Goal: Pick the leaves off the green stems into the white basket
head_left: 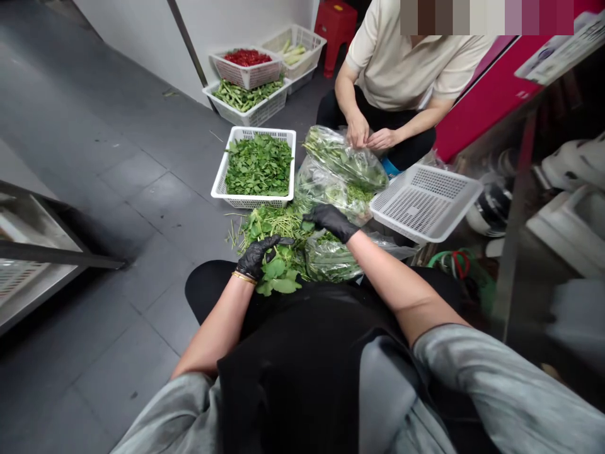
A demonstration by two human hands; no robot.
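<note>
My left hand [258,257], in a black glove, is closed around a bunch of leafy greens [278,277], whose broad leaves hang over my lap. My right hand [332,221], also gloved in black, has its fingers bent together on greens at the right of the pile; the fingertips are partly hidden. Between and beyond both hands lies a loose heap of stems [271,224] on the floor. Clear plastic bags of greens [333,258] lie beneath and beyond my right hand. Just past the heap, a white basket [222,183] holds picked green leaves [259,165].
A co-worker [401,75] crouches opposite, both hands at a bag of greens [345,154]. An empty white basket [425,198] sits tilted at right. Stacked baskets hold red chillies [248,58] and cut greens [246,94]. A red stool [336,28] stands behind; a metal rack [42,252] is left.
</note>
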